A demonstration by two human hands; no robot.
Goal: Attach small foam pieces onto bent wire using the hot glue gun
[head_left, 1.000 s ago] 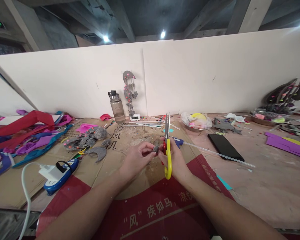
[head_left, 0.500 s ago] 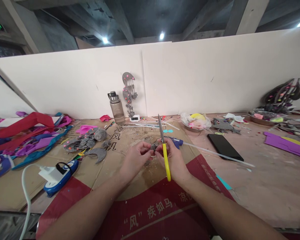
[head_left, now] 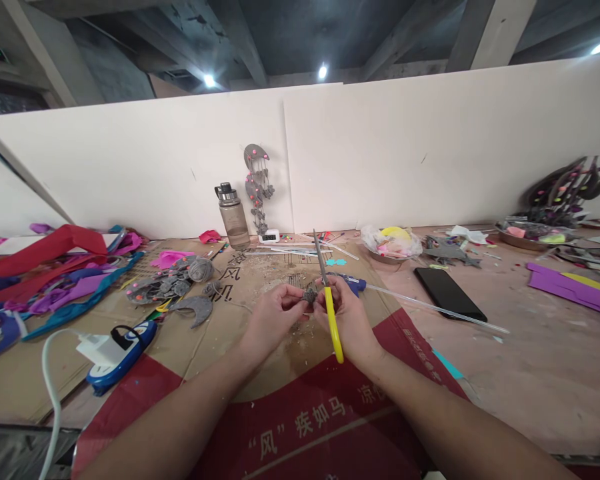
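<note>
While pinching a small, rounded, fuzzy dark-grey tuft (head_left: pixel 309 295) with the thumb and fingers of the left hand (head_left: pixel 275 315), also holding steel-bladed scissors with a yellow handle (head_left: pixel 333 325) in the right hand (head_left: pixel 351 317). Left fingers closed on the tuft; right fingers curled round the scissors, fingertips close against the tuft's right side, though cannot tell whether touching. Held between both hands above a brown-and-red printed cardboard sheet (head_left: pixel 300 377), right at the left fingertips and just left of the scissors' pivot end. Long axis of the scissors running away from the body: blades pointing toward a tall white panel (head_left: pixel 410 153) and leaning slightly left, yellow loop dropping toward the right wrist. Blades lying beyond the tuft, not across it; seen nearly edge-on, so hard to say whether spread or together.

Looks rough, compact and matted, perhaps yarn or felt; too small for finer detail.

Just beyond the right hand, a blue glue gun (head_left: pixel 355 285) with a clear stick (head_left: pixel 437 309) trailing toward a black phone (head_left: pixel 450 294). Off to the left, a flat grey crescent (head_left: pixel 194 311) near a ball of grey yarn (head_left: pixel 201 269).
</note>
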